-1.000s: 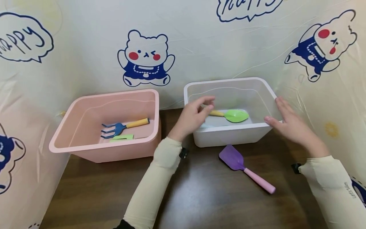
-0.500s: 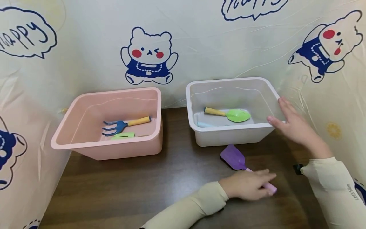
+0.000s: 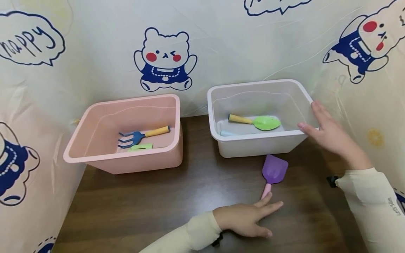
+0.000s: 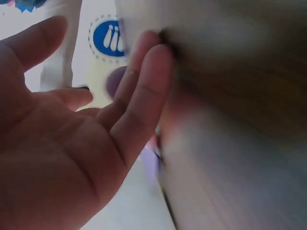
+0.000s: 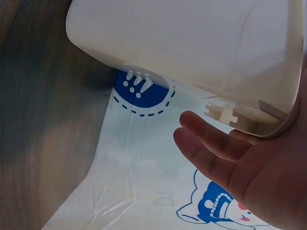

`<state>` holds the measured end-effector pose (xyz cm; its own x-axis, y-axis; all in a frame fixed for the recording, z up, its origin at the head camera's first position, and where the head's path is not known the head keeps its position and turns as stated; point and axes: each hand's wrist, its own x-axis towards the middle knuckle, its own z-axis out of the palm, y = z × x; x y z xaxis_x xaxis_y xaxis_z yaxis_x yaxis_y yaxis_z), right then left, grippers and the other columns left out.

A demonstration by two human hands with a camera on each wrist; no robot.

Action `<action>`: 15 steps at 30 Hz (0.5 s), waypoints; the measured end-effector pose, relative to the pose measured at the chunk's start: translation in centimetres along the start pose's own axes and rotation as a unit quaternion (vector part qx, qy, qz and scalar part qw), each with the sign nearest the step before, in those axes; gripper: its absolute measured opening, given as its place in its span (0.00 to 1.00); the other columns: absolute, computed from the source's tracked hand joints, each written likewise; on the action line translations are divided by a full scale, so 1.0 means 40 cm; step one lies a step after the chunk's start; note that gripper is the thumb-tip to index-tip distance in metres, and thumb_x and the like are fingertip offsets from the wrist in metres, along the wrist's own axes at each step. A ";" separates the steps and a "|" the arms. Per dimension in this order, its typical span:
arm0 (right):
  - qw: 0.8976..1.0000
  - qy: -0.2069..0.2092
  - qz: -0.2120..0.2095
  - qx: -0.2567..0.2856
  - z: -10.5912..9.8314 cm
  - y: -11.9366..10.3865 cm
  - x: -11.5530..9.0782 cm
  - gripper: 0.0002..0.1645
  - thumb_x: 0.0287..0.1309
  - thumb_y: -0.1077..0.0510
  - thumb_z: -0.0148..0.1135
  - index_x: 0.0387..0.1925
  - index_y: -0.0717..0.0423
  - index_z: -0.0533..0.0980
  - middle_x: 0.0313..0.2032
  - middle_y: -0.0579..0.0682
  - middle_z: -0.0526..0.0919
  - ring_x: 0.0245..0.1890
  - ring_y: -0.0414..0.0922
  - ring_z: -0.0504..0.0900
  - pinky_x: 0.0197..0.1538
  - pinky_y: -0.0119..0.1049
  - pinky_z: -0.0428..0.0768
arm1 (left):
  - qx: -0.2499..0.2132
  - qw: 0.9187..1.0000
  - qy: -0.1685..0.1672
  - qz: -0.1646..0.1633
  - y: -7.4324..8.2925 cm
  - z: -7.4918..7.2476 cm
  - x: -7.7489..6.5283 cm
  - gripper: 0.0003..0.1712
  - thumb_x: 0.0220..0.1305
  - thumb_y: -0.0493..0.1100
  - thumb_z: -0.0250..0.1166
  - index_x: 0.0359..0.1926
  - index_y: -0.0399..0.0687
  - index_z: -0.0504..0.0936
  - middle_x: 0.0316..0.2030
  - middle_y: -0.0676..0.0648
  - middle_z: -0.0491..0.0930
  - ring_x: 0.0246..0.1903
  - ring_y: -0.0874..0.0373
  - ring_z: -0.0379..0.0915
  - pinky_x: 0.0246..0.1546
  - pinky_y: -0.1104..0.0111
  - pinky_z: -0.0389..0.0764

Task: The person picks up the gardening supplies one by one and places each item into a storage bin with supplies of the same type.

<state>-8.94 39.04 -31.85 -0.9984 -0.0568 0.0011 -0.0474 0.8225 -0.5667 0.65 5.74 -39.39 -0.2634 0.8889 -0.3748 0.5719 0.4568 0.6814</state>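
Note:
A toy shovel with a purple blade and pink handle lies on the table in the head view, in front of the white bin. My left hand is low over the table with its fingers spread, and a fingertip reaches the pink handle, whose end is hidden behind the hand. My right hand rests on the bin's right rim near the front corner, its fingers extended along the outside in the right wrist view. Inside the bin lie a green trowel with a yellow handle and a partly hidden light-blue item.
To the left stands a pink bin, which holds a blue hand rake with a yellow handle and a light-green piece. Printed sheeting rises behind both bins. The brown table extends in front.
My left hand came from over the white bin down to the shovel, then moved left. The shovel has turned, its handle now toward the lower left. My right hand stays on the rim.

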 end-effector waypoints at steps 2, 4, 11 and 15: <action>1.000 0.000 0.004 0.003 -0.006 -0.001 -0.001 0.55 0.72 0.40 0.53 0.80 0.55 0.33 0.79 0.55 0.29 0.76 0.64 0.32 0.70 0.68 0.38 | -0.010 1.000 0.020 0.005 -0.021 -0.009 -0.019 0.46 0.74 0.59 0.58 0.81 0.72 0.40 0.79 0.52 0.29 0.72 0.63 0.49 0.66 0.70 0.63; 1.000 0.001 0.004 0.005 -0.010 -0.004 -0.002 0.54 0.72 0.40 0.53 0.80 0.56 0.33 0.79 0.55 0.29 0.76 0.64 0.32 0.70 0.69 0.38 | -0.007 0.999 0.039 0.004 -0.042 -0.018 -0.036 0.45 0.74 0.60 0.57 0.81 0.70 0.41 0.79 0.52 0.30 0.73 0.62 0.48 0.67 0.69 0.61; 1.000 0.004 0.007 0.002 -0.012 -0.013 -0.003 0.54 0.72 0.38 0.53 0.80 0.56 0.34 0.79 0.56 0.30 0.77 0.64 0.33 0.69 0.70 0.39 | 0.020 0.993 0.090 -0.070 -0.092 -0.057 -0.069 0.44 0.74 0.59 0.58 0.81 0.63 0.47 0.78 0.46 0.46 0.72 0.55 0.56 0.67 0.60 0.65; 1.000 0.005 0.007 0.003 -0.010 -0.010 -0.005 0.54 0.72 0.38 0.53 0.80 0.57 0.34 0.79 0.56 0.30 0.77 0.64 0.33 0.70 0.69 0.38 | 0.060 0.985 0.123 -0.102 -0.115 -0.077 -0.065 0.43 0.72 0.56 0.61 0.79 0.47 0.56 0.76 0.43 0.54 0.72 0.55 0.55 0.68 0.61 0.64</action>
<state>-8.74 38.94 -31.29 -0.9992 -0.0399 0.0024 -0.0340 0.8193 -0.5724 -3.70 1.42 -39.61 -0.5548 0.7671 -0.3221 0.5719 0.6328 0.5221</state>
